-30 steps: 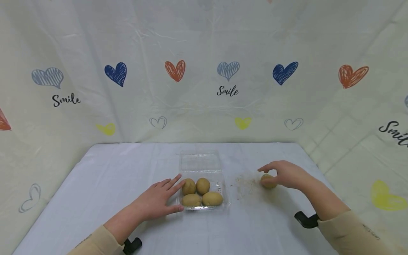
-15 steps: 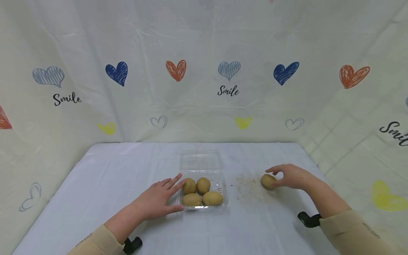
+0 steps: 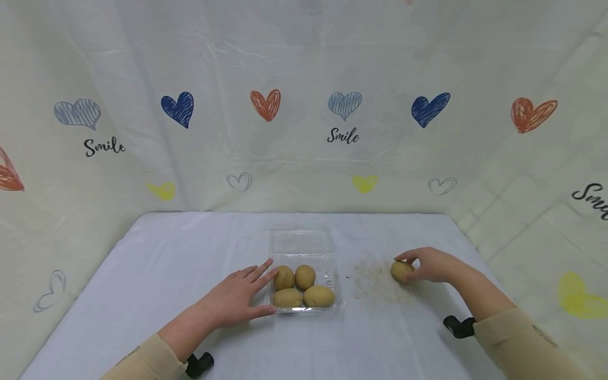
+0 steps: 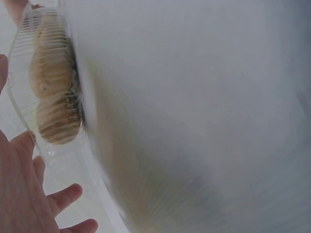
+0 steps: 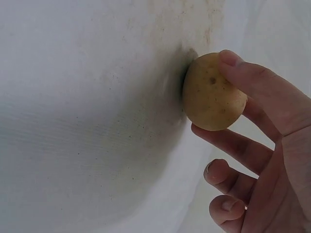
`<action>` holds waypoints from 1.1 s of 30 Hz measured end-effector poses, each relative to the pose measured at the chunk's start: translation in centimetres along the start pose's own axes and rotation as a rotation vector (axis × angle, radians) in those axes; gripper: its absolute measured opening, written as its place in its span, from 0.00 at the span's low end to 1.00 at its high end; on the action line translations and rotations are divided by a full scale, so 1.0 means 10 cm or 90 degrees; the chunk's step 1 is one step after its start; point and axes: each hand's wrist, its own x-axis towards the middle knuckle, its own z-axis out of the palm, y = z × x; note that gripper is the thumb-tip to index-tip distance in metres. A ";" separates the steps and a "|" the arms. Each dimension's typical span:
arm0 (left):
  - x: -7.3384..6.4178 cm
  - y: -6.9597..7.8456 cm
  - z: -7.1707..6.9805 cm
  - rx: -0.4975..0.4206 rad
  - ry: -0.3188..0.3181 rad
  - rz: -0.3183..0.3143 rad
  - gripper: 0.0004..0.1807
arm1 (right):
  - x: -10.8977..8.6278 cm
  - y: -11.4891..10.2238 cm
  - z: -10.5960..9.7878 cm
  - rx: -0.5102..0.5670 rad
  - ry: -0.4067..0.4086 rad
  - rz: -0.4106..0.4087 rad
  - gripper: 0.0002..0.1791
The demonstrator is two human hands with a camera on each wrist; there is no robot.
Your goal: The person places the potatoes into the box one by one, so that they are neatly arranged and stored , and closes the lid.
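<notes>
A potato point(image 3: 401, 271) sits on the white cloth at the right. My right hand point(image 3: 431, 265) pinches it between thumb and fingers. In the right wrist view, the thumb lies on this potato point(image 5: 212, 97) and a finger curls under its lower side, while the other fingers are bent away from it. Left of centre, my left hand point(image 3: 234, 298) has its fingers spread, with fingertips at the left edge of a clear plastic clamshell box point(image 3: 336, 287). Several potatoes point(image 3: 319, 296) rest in its base. The left wrist view shows the box's ribbed side point(image 4: 60, 39).
The box's clear lid point(image 3: 300, 240) is folded back toward the rear of the table. Brown dirt crumbs point(image 3: 372, 279) lie scattered between the box and the right hand. A hanging sheet point(image 3: 304, 174) printed with hearts rises behind the table's back edge.
My right hand has come down beside the loose potato, and its fingers have closed on it. The left hand stays at the box's left edge. The view has shifted slightly.
</notes>
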 end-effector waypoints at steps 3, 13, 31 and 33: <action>0.00 0.00 -0.01 -0.003 0.000 0.001 0.48 | 0.03 0.01 0.00 0.001 -0.004 -0.006 0.31; 0.00 0.00 0.00 -0.005 0.002 0.001 0.48 | 0.07 0.04 0.02 -0.008 0.009 -0.009 0.30; 0.00 0.00 0.00 -0.003 0.002 0.002 0.48 | 0.03 -0.24 -0.04 0.003 0.085 -0.033 0.30; 0.00 0.01 0.00 -0.001 0.002 0.001 0.48 | 0.03 -0.31 -0.06 0.004 0.093 -0.048 0.30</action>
